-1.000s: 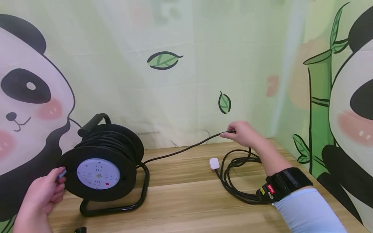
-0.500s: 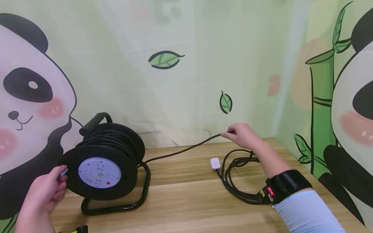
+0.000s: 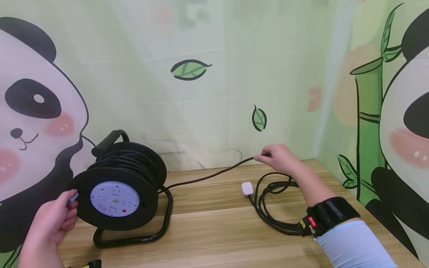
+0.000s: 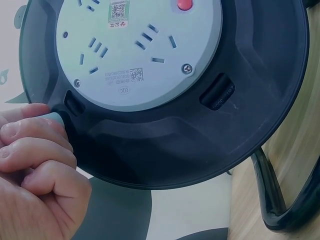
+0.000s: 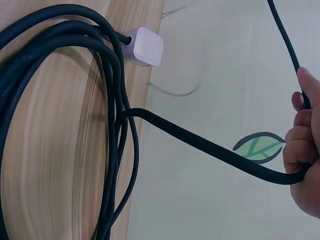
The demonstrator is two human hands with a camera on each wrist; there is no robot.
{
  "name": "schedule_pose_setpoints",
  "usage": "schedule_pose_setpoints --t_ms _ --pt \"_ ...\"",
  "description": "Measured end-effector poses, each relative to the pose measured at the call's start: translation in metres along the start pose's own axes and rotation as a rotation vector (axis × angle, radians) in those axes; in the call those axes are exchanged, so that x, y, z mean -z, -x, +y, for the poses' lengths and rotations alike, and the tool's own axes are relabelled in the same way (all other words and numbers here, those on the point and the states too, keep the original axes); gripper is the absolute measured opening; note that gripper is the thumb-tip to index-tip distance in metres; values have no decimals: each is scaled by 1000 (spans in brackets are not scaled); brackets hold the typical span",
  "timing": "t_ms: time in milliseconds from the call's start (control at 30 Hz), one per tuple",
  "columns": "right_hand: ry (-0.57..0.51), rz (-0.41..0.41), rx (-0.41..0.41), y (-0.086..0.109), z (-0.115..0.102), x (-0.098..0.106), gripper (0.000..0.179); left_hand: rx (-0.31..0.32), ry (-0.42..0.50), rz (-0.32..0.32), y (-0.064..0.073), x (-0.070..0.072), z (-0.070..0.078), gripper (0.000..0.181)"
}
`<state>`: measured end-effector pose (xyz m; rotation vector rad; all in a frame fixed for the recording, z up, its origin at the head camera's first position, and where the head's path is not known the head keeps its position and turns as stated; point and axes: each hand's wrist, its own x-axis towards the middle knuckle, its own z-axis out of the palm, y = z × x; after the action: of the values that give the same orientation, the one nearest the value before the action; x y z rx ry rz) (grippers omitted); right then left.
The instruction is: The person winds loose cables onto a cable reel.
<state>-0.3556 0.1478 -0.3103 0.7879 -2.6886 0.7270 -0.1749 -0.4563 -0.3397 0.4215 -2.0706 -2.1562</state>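
Head view: the left hand [image 3: 51, 223] is entering from the lower left of the frame, fingers [image 4: 35, 150] curling into a loose fist, thumb and forefinger pinching a small pale knob. The right hand [image 3: 279, 158] is reaching toward centre right, raised, fingers [image 5: 300, 145] closing around a thin black cable. The right forearm is wearing a black wrist strap and a pale blue sleeve.
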Motion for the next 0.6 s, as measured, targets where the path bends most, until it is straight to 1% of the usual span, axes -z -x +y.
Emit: schedule_pose_setpoints --t_ms 233,300,467,533,600 --pt "-15 -16 7 1 1 -2 33 7 4 -2 0 0 2 50" --pt "-17 -23 8 1 0 -3 33 3 17 -14 0 0 3 51" --pt "-20 -32 12 1 -2 -3 32 -28 121 -74 1 -1 5 49" --pt "-22 -38 11 1 -3 -3 32 -40 151 -84 2 -2 6 47" --pt "-22 -46 13 1 -5 -3 33 -52 160 -77 2 -4 6 46"
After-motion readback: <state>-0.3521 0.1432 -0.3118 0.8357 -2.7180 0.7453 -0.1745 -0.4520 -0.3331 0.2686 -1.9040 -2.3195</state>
